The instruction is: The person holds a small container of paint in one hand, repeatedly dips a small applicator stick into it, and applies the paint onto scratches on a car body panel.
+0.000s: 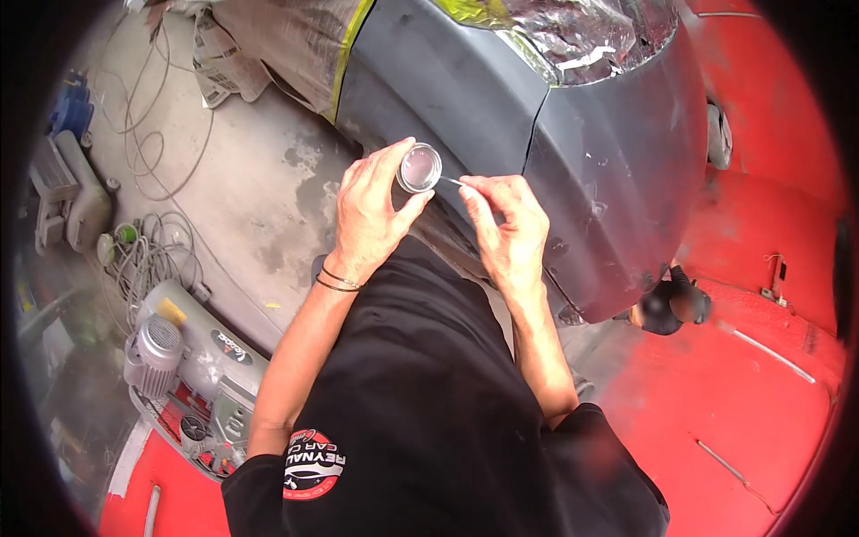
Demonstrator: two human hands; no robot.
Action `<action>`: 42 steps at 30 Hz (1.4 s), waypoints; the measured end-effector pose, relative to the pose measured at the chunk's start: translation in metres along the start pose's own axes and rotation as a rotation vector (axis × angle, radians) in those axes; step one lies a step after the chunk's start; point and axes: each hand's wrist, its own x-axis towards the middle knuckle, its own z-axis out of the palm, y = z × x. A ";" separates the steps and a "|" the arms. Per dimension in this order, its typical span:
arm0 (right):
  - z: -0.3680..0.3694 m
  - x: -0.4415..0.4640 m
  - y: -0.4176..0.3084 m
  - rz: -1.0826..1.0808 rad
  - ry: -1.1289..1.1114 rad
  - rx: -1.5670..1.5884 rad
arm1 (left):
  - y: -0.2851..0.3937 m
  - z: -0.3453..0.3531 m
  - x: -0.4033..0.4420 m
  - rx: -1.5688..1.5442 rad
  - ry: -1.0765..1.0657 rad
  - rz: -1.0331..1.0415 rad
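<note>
My left hand [371, 206] grips a small round open container [419, 168] between thumb and fingers. It has a shiny rim and something pinkish-grey inside. Pinched in my right hand [508, 219] is a thin light-coloured stick [453, 181], its far end at the container's edge. Whether the tip dips inside cannot be made out. Just beyond both hands is the matt grey body of a car [447, 76], with a dark panel seam running down it.
Clear plastic film [617, 40] and a taped masking sheet [295, 36] cover parts of the car. Left stand an air compressor [192, 349] and a coiled hose [157, 259] on the floor. Another person [667, 304] is low beside the car, near red panels [761, 224].
</note>
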 end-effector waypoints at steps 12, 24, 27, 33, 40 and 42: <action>-0.016 0.028 0.014 -0.020 -0.036 0.202 | 0.016 0.006 0.011 0.044 0.003 -0.036; -0.017 0.037 0.018 0.049 0.052 0.071 | 0.006 0.000 0.024 0.026 -0.082 -0.007; -0.025 0.051 0.017 -0.025 0.058 -0.153 | 0.003 -0.002 0.023 0.024 -0.111 -0.027; -0.012 0.083 0.039 -0.109 -0.002 -0.453 | 0.009 -0.035 0.011 0.080 -0.143 -0.152; 0.035 0.112 0.022 -0.172 -0.028 -0.432 | 0.016 -0.053 0.011 0.155 -0.107 -0.215; 0.035 0.112 0.023 -0.193 0.001 -0.460 | 0.018 -0.051 0.015 0.148 -0.110 -0.192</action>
